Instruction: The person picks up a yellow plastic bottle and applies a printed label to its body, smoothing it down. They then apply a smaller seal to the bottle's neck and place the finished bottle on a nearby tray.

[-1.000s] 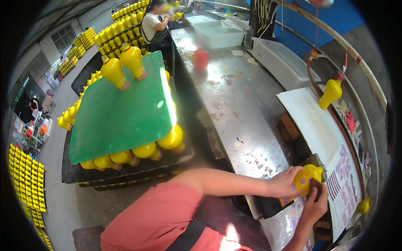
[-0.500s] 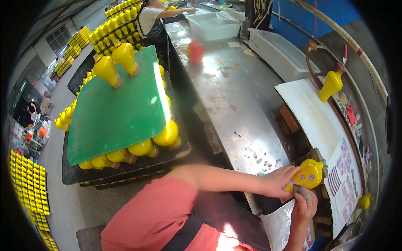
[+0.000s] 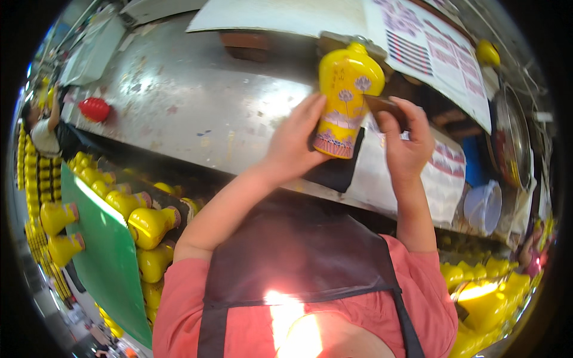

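Observation:
A glossy yellow bottle (image 3: 337, 80) with purple lotus flowers and a patterned band at its foot lies tilted over the workbench, its neck pointing away from me. My left hand (image 3: 296, 142) grips it along the left side of its lower half, fingers partly hidden behind it. Between the thumb and fingers of my right hand (image 3: 409, 140) is a flat brown scraper-like piece (image 3: 387, 109). Its edge meets the bottle's right side, by the flowers. Under the right forearm lies a sheet of printed decals (image 3: 382, 173), with a dark cloth (image 3: 337, 173) beside it.
A white board (image 3: 280, 15) with printed decal sheets (image 3: 412, 36) borders the metal bench (image 3: 179, 89) at the far side. On the bench's left sits a red bottle (image 3: 94, 110). Yellow bottles (image 3: 152, 227) and a green board (image 3: 98, 250) stand left; a white bucket (image 3: 483, 206) is right.
My view has swung right, bringing the bottle to the middle. My left hand still holds the bottle. The brown piece in my right hand now shows against its side.

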Action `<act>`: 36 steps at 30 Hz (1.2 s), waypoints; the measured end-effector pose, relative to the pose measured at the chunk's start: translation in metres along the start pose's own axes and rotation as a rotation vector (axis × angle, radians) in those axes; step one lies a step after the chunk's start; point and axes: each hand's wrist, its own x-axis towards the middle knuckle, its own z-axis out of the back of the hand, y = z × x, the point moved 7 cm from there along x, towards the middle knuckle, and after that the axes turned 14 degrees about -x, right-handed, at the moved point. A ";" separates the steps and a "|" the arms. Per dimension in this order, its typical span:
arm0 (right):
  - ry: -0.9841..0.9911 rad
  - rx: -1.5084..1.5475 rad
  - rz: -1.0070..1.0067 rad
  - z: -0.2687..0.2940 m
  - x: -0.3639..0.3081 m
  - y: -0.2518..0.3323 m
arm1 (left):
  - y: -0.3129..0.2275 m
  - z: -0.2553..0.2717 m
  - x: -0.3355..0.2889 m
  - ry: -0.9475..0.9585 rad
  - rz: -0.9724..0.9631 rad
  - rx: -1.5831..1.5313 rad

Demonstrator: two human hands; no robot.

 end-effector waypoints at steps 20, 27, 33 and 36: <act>0.303 0.010 -0.274 -0.022 0.001 -0.016 | 0.024 -0.003 0.023 -0.059 0.245 -0.138; 0.447 -0.071 -0.308 -0.048 -0.020 -0.029 | 0.044 -0.015 0.023 -0.026 0.392 -0.594; 0.408 -0.039 -0.268 -0.041 -0.015 -0.023 | 0.054 -0.010 0.021 0.004 0.408 -0.751; 0.442 -0.106 -0.305 -0.048 -0.023 -0.022 | 0.049 -0.011 0.020 -0.057 0.314 -0.551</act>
